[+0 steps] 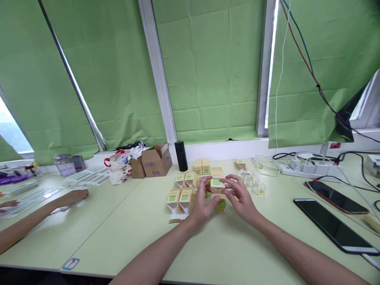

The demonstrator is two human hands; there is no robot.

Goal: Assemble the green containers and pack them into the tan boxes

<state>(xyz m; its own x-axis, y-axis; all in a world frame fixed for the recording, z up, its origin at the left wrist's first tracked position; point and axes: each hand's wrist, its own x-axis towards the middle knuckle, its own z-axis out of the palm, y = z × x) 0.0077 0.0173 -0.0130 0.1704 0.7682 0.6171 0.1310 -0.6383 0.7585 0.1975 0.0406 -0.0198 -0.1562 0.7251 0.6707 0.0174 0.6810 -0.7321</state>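
Between my two hands is a small kraft-paper box (217, 184) with a green label, its lower flap folded out toward me. My left hand (204, 201) grips its left side with bent fingers, the thumb near the flap. On the right side, the fingers and thumb of my right hand (240, 196) hold the same box. A clear container with yellow-green contents (221, 205) stands right below the flap. Left of my hands, several similar boxes (185, 196) with green labels stand in rows on the table. Small clear containers with yellow pieces (259, 188) sit to the right.
Behind are a black cylinder (181, 156), an open cardboard box (156, 160) and a cloth bag (118, 170). Two phones (335, 225) and a power strip (308, 169) with cables lie at the right. At the left, another person's hands (73, 197) rest near plastic trays (89, 175).
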